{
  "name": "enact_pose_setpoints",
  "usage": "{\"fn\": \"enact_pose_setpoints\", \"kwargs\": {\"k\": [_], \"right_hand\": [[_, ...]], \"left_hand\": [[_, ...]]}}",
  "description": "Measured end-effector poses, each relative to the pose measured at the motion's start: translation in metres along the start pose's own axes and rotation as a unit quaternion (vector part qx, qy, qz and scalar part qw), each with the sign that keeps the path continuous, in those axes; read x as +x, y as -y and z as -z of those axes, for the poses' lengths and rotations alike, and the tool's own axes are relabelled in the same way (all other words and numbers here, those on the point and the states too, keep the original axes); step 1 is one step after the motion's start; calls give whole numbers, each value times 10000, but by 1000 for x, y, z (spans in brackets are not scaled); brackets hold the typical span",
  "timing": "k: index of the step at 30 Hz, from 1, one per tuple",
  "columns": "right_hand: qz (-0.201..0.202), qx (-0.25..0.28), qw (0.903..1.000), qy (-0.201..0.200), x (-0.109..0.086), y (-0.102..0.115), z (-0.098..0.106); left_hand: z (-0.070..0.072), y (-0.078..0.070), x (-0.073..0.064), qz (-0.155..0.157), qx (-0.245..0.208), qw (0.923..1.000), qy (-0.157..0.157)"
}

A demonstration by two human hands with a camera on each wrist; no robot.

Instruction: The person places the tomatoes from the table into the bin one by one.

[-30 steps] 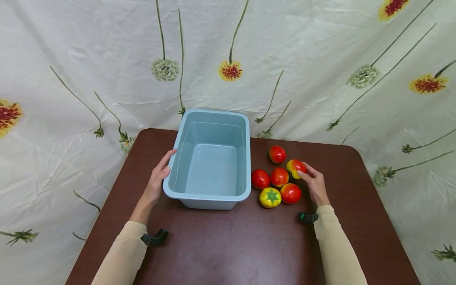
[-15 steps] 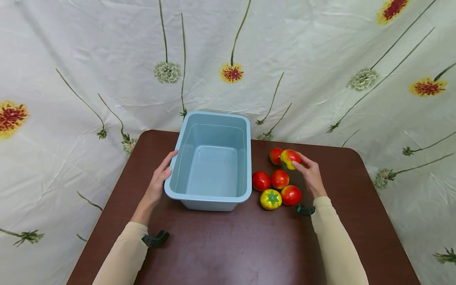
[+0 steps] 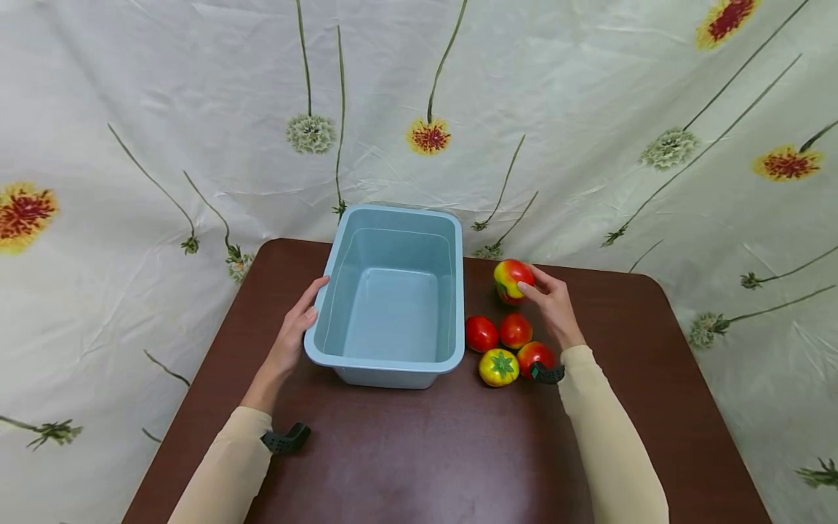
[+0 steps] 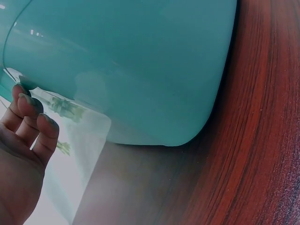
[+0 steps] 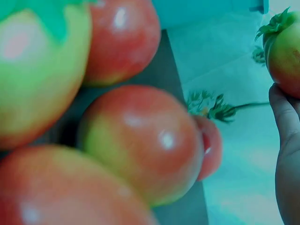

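A light blue plastic basin stands at the left of the tomatoes with nothing inside it. My left hand rests against its left side, fingertips touching the rim; in the left wrist view the fingers look only slightly bent. My right hand pinches a red-and-yellow tomato between thumb and fingers, held above the table in the right wrist view. Behind and below it, another tomato is mostly hidden in the head view. Nearer lie red tomatoes and a yellow one with a green star-shaped top.
Everything stands on a dark brown table with rounded back corners. A white flowered cloth hangs right behind its back edge. A dark wrist strap on the right arm overlaps one of the front tomatoes from above.
My right hand has lifted the tomato from the right of the group and carried it leftward and back, over the rear tomato. The left hand and basin have stayed put.
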State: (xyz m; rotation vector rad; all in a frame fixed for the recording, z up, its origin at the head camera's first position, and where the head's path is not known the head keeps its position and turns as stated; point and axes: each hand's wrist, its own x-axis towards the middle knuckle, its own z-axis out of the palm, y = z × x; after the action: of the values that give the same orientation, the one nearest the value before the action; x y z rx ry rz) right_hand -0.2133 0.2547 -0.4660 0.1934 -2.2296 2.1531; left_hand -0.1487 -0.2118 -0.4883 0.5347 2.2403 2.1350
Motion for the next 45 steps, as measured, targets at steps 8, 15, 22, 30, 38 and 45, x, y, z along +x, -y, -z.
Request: {"fn": "enact_pose_setpoints", "kwargs": {"k": [8,15,22,30,38,45], "right_hand": [[121,88,9997,194,11,21,-16],[154,68,9988,455,19,39,-30],[350,38,9979,543,28,49,-48],[582,1,9942,903,33,56,-70],[544,141,9902,1281,36,61,-90],[329,-164,9880,1502,36,55,-105]], "left_hand": [[1,0,0,38,1,10000,-12],[1,2,0,3,59,10000,-44],[3,2,-1,14,-28,10000,-45],[4,4,-1,6,44,10000,-22],[1,2,0,3,109,9999,-105],[2,4,-1,-3,74,10000,-37]]}}
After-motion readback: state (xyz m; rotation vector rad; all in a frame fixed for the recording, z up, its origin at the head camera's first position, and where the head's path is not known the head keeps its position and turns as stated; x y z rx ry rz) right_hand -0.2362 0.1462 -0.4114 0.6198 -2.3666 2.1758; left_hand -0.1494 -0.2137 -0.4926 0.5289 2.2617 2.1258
